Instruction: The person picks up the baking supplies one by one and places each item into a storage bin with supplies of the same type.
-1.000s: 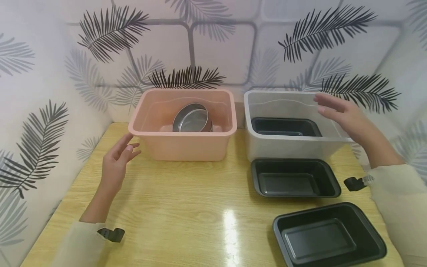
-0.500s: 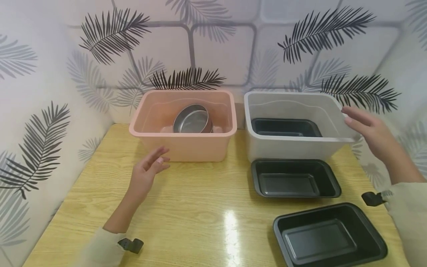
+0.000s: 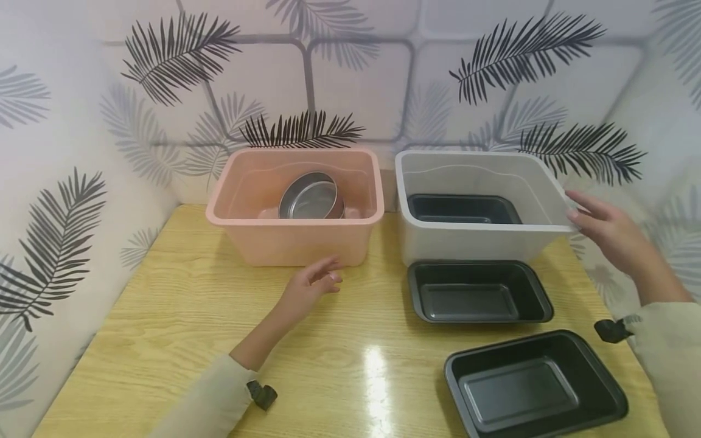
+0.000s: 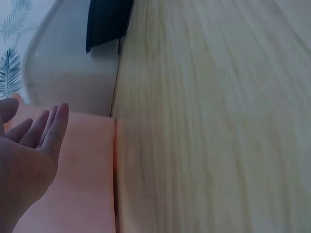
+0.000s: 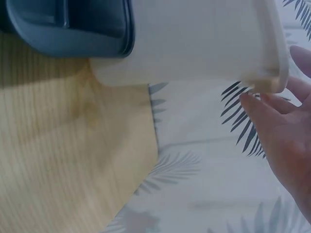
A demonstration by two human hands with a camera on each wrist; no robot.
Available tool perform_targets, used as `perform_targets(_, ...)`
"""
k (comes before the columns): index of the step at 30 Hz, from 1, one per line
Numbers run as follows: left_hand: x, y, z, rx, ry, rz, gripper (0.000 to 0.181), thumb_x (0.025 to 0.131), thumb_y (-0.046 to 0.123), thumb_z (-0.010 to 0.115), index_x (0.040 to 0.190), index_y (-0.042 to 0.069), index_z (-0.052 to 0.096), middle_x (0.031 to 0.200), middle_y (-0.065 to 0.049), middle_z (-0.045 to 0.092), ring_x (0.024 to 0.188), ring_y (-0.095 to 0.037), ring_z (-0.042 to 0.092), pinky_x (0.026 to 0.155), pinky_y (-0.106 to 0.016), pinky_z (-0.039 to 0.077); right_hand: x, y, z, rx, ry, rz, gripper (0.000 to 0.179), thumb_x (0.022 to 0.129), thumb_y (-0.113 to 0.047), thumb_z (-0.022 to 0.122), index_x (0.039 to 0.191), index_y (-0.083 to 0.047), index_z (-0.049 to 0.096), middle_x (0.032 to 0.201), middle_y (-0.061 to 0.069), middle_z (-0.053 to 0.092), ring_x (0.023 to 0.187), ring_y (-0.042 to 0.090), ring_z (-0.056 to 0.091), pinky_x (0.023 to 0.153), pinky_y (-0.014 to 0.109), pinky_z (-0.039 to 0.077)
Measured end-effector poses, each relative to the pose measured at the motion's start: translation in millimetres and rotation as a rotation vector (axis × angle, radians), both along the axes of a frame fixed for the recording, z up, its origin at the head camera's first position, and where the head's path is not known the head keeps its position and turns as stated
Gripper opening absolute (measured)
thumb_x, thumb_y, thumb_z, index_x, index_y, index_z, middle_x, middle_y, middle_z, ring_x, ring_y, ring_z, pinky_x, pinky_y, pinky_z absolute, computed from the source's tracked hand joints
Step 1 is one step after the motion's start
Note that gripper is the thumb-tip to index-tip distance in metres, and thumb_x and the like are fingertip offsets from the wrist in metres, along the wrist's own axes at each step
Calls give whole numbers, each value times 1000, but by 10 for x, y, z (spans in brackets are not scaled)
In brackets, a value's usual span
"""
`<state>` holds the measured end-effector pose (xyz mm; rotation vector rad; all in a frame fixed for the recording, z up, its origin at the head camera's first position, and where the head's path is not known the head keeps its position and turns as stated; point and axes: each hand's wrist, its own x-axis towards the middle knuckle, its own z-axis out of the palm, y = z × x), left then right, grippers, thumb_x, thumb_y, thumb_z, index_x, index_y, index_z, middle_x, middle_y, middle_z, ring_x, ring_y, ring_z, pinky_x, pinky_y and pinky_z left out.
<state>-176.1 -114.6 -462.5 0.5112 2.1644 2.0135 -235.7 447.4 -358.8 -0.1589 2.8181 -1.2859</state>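
Note:
My left hand (image 3: 312, 283) hovers over the table just in front of the pink bin (image 3: 296, 243), fingers loosely extended and holding nothing. In the left wrist view the hand (image 4: 31, 150) is seen beside the pink bin's front wall (image 4: 82, 170). My right hand (image 3: 613, 234) is at the right end of the white bin (image 3: 460, 243), its fingers relaxed around the rim corner. The right wrist view has the fingers (image 5: 265, 109) by that rim (image 5: 277, 58); whether they press on it I cannot tell. A dark loaf pan (image 3: 462, 208) lies inside the white bin.
Round metal cake tins (image 3: 312, 198) lean inside the pink bin. One black loaf pan (image 3: 479, 298) sits before the white bin; another, larger black pan (image 3: 520, 392) lies nearer, turned at an angle. A leaf-patterned wall (image 3: 356, 79) closes the back.
My left hand has moved right, from the pink bin's left corner to before its right half. My right hand has gone from above the white bin to its right rim.

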Motion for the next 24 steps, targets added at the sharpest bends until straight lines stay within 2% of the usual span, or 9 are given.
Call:
perform_targets(2,-9,70,-17,-13,-10,-19,49,103,8,52,149,-4,42,142,-28,55,118,-51,58,93,-34,59,6,28,-37,-38,-9,10,64,107,-27,49,162,-12,20,153,-1,41,104,-20,50,83,0,42)
perform_targets(4,-22,123,-42,-21,-17,-40,49,103,8,51,149,-4,42,142,-27,55,119,-50,58,94,-36,59,8,44,-64,-98,-27,27,64,108,-24,48,162,-10,17,157,-2,38,105,-20,52,85,0,43)
perform_targets(8,-64,220,-81,-13,-29,-74,48,103,8,51,148,-7,42,140,-30,55,120,-48,58,94,-38,59,3,43,-103,-343,-70,75,65,108,-15,46,162,-7,12,169,4,19,112,-15,54,88,2,45)
perform_targets(11,-94,311,-99,15,-56,-93,49,103,6,52,148,-9,41,140,-31,54,120,-47,58,95,-37,58,-7,33,-131,-518,-78,108,65,107,-8,45,162,-4,10,170,6,14,115,-11,56,90,5,48)
perform_targets(13,-111,387,-113,29,-74,-107,50,102,6,52,149,-7,40,140,-31,54,121,-47,58,95,-37,58,-11,30,-150,-591,-75,118,65,107,-6,45,161,-2,9,170,6,13,115,-9,58,90,7,49)
perform_targets(18,-149,655,-162,52,-121,-144,55,101,9,55,152,-2,39,144,-31,50,127,-47,55,98,-39,56,-6,43,-184,-642,-69,114,66,107,-4,44,161,-3,8,171,6,9,115,-8,58,89,8,51)
perform_targets(24,-142,963,-224,49,-174,-142,59,101,13,56,155,2,35,151,-27,46,129,-43,56,100,-39,56,-11,15,-200,-636,-69,134,66,107,-4,44,162,-3,8,171,7,10,117,-7,57,91,9,51)
